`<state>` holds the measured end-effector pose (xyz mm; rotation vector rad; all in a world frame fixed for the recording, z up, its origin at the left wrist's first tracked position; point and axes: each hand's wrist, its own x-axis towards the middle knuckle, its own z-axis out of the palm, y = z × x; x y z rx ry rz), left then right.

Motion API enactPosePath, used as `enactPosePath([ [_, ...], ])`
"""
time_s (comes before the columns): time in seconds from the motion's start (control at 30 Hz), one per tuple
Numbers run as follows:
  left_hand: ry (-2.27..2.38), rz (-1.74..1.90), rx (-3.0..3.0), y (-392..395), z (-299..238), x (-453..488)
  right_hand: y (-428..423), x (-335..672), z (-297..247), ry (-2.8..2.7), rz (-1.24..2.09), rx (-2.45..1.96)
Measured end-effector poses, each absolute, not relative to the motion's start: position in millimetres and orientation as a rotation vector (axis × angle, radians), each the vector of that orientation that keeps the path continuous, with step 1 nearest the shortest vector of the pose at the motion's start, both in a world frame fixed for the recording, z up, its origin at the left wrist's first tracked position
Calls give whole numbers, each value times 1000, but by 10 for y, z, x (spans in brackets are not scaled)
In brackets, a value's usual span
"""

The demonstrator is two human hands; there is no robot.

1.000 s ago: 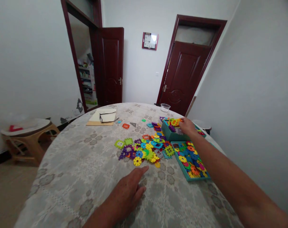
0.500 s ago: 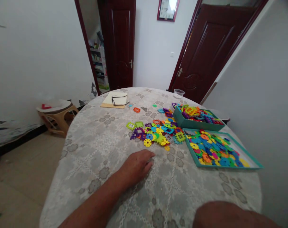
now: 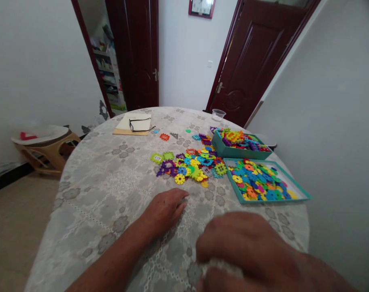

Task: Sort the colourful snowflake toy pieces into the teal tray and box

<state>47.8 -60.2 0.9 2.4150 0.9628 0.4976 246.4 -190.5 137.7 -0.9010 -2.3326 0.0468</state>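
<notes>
My left hand (image 3: 166, 209) lies flat on the patterned tablecloth (image 3: 111, 190), fingers stretched toward a heap of colourful plastic gear-shaped pieces (image 3: 190, 164) a short way beyond it. My right hand (image 3: 242, 247) is close to the camera at the near table edge, blurred, with fingers curled; whether it holds anything is hidden. A teal box (image 3: 229, 151) full of pieces stands at the right. In front of the box lies a shallow teal tray (image 3: 296, 194) with more pieces.
Glasses (image 3: 138, 123) lie on a notebook (image 3: 123, 129) at the far left of the table. A clear plastic cup (image 3: 217, 114) stands at the far edge. A wooden stool (image 3: 47, 148) is on the floor to the left. Two dark doors stand behind.
My right hand has left the teal box and come back near the camera at the table's near edge. The left hand has stayed flat on the cloth. The view has tilted down.
</notes>
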Motion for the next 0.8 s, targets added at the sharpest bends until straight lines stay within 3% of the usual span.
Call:
enactPosePath([
  [0.17, 977, 500, 2412, -593, -4, 464, -914, 3334, 1239, -2048, -293, -1660],
  [0.3, 1014, 483, 2408, -589, -2, 470, -288, 4081, 824, -2083, -169, -2401],
  [0.53, 1054, 487, 2369, -570, 9, 467, -42, 4236, 449, -2128, -130, -2464],
  [0.8, 1082, 460, 2342, -545, -45, 442, -178, 4430, 538, -2037, -209, -2394],
])
